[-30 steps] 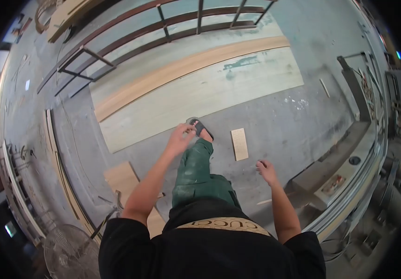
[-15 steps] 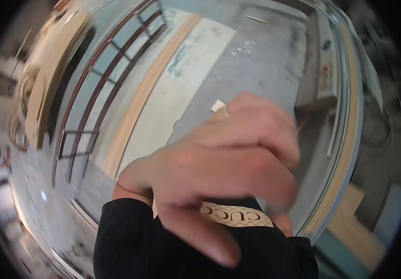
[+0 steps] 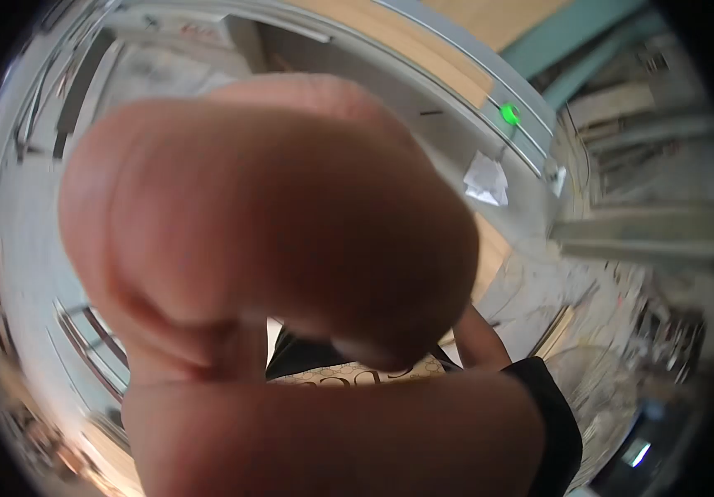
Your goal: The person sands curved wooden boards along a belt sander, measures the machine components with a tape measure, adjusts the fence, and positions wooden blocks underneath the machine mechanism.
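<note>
Workshop, wide view; grey floor (image 3: 21,207) is seen along the left, cluttered and blurred toward the edges. At far right, pale teal boards (image 3: 572,41) are set beside a light tan wooden sheet (image 3: 498,21). Just inside these, a bright green round object (image 3: 510,113) is seen by the metal rails, and a crumpled white sheet of paper (image 3: 487,180) nearer in. At left, a dark reddish-brown slatted frame (image 3: 100,348) is partly covered.

Most of the middle is filled by the left hand (image 3: 274,224), held very close to the camera and blurred. Its fingers are curled; whether anything is gripped cannot be told, as the inside is hidden. The right forearm (image 3: 477,338) is visible below and to the right, run out from a black short sleeve (image 3: 560,414); the right hand is hidden behind the left, its grip not to be read. Just below the curled fingers in view, the tan printed band with dark lettering (image 3: 357,375) is seen across the black shirt, partly covered; contact cannot be told.
</note>
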### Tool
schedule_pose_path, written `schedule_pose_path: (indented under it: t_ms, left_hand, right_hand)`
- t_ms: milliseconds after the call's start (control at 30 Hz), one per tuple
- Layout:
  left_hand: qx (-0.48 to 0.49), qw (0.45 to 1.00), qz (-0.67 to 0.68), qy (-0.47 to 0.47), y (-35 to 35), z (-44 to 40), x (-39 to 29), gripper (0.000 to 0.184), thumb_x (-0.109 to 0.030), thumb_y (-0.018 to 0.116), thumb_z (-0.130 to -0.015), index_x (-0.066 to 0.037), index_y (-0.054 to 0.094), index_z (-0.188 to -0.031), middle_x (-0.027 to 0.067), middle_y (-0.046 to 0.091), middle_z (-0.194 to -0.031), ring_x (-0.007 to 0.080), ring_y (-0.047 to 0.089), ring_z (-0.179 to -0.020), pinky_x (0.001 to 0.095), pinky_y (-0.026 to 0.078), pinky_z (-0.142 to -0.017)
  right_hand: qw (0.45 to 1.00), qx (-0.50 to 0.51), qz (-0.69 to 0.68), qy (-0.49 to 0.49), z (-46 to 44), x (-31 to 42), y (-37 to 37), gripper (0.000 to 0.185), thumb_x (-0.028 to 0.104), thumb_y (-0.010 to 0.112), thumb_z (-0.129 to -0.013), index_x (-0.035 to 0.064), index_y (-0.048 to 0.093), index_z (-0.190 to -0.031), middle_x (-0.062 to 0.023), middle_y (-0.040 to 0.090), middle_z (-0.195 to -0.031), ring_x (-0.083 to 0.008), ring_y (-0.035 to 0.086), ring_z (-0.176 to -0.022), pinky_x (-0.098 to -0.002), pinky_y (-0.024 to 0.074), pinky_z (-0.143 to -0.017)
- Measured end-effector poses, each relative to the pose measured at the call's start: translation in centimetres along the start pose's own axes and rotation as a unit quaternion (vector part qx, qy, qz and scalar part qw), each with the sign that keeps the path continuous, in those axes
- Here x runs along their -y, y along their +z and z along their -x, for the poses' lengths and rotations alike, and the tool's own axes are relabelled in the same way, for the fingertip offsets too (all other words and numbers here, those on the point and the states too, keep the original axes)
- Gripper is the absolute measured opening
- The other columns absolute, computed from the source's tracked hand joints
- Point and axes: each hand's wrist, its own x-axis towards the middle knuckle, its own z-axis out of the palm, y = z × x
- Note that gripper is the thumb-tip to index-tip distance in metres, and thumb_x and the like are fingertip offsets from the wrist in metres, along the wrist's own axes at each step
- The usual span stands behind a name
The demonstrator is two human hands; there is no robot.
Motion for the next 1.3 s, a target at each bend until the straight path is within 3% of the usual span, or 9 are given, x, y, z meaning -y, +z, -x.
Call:
schedule_pose_path:
  t_ms: [300, 433, 467, 600, 867, 967, 1033, 1200, 1300]
  left_hand:
    - [0.150, 0.981, 0.122, -0.019, 20.3, -11.0, 13.6, 0.058, -0.068, 0.080, -0.071, -0.016, 0.066, -0.089, 0.0056, 0.050, -0.094, 0.0251, 0.051, -0.092, 0.0471, 0.050, -0.085]
    - [0.204, 0.966, 0.155, -0.016, 28.9, -14.8, 18.6, 0.060, -0.071, 0.083, -0.068, -0.016, 0.066, -0.087, 0.0052, 0.049, -0.093, 0.0244, 0.051, -0.090, 0.0471, 0.051, -0.084]
    - [0.213, 0.965, 0.149, -0.012, 30.5, -15.8, 19.3, 0.061, -0.072, 0.083, -0.067, -0.017, 0.066, -0.087, 0.0051, 0.049, -0.093, 0.0242, 0.051, -0.090, 0.0472, 0.051, -0.083]
    - [0.275, 0.918, 0.266, 0.103, 38.8, -18.5, 26.4, 0.063, -0.072, 0.084, -0.066, -0.015, 0.067, -0.088, 0.0046, 0.049, -0.092, 0.0234, 0.050, -0.088, 0.0454, 0.050, -0.081]
    - [0.275, 0.874, 0.396, -0.067, 52.6, -23.1, 32.2, 0.083, -0.076, 0.084, -0.061, -0.007, 0.067, -0.103, 0.0065, 0.058, -0.097, 0.0218, 0.051, -0.086, 0.0448, 0.046, -0.085]
    - [0.282, 0.860, 0.402, -0.140, 57.6, -26.4, 37.5, 0.086, -0.075, 0.082, -0.066, -0.002, 0.065, -0.109, 0.0073, 0.063, -0.095, 0.0216, 0.051, -0.086, 0.0411, 0.045, -0.081]
    - [0.269, 0.865, 0.406, -0.119, 61.3, -28.6, 41.2, 0.090, -0.077, 0.080, -0.068, 0.001, 0.064, -0.111, 0.0055, 0.064, -0.095, 0.0212, 0.052, -0.087, 0.0366, 0.044, -0.076]
    - [0.251, 0.854, 0.445, -0.098, 69.2, -34.6, 49.1, 0.107, -0.089, 0.073, -0.062, 0.001, 0.061, -0.118, 0.0055, 0.064, -0.098, 0.0208, 0.052, -0.089, 0.0338, 0.042, -0.077]
    - [0.273, 0.856, 0.425, -0.109, 72.7, -38.6, 52.7, 0.117, -0.094, 0.073, -0.053, 0.000, 0.059, -0.120, 0.0074, 0.061, -0.103, 0.0216, 0.053, -0.092, 0.0355, 0.043, -0.082]
  right_hand:
    - [0.947, -0.064, -0.177, 0.258, 8.3, -15.2, -7.9, 0.034, 0.037, 0.070, -0.096, 0.0057, 0.070, -0.109, -0.0076, 0.072, -0.090, -0.0194, 0.070, -0.070, -0.0354, 0.0550, -0.058]
    - [0.954, -0.126, -0.261, 0.077, 6.7, -22.1, -13.6, 0.018, 0.022, 0.068, -0.098, 0.0084, 0.069, -0.110, -0.0039, 0.071, -0.087, -0.0168, 0.067, -0.064, -0.0299, 0.0479, -0.050]
    - [0.896, -0.122, -0.402, 0.142, 5.9, -21.5, -16.1, 0.017, 0.020, 0.068, -0.097, 0.0084, 0.069, -0.109, -0.0034, 0.070, -0.087, -0.0153, 0.066, -0.065, -0.0281, 0.0475, -0.050]
    - [0.904, -0.234, -0.321, 0.157, 3.0, -13.7, -24.0, 0.028, 0.030, 0.066, -0.099, 0.0054, 0.070, -0.113, -0.0035, 0.070, -0.093, -0.0132, 0.068, -0.074, -0.0267, 0.0502, -0.059]
    - [0.958, -0.214, -0.137, 0.132, -1.6, -10.7, -35.7, 0.035, 0.031, 0.070, -0.093, 0.0035, 0.072, -0.115, -0.0153, 0.075, -0.091, -0.0231, 0.074, -0.079, -0.0379, 0.0573, -0.074]
    - [0.969, -0.226, 0.074, 0.070, -7.3, -20.4, -40.3, 0.033, 0.028, 0.068, -0.093, 0.0023, 0.072, -0.114, -0.0152, 0.075, -0.092, -0.0266, 0.074, -0.085, -0.0400, 0.0570, -0.077]
    - [0.979, -0.169, -0.052, 0.103, -7.9, -17.8, -46.4, 0.042, 0.047, 0.066, -0.100, 0.0115, 0.072, -0.121, -0.0024, 0.071, -0.096, -0.0156, 0.063, -0.087, -0.0358, 0.0527, -0.081]
    - [0.970, -0.234, -0.054, 0.035, -5.1, -20.0, -57.9, 0.034, 0.024, 0.067, -0.094, 0.0009, 0.070, -0.117, -0.0129, 0.075, -0.098, -0.0224, 0.073, -0.086, -0.0380, 0.0563, -0.074]
    - [0.861, -0.306, -0.314, 0.257, -3.3, -17.1, -66.4, 0.034, 0.032, 0.066, -0.098, 0.0045, 0.071, -0.116, -0.0054, 0.073, -0.097, -0.0163, 0.072, -0.082, -0.0321, 0.0541, -0.067]
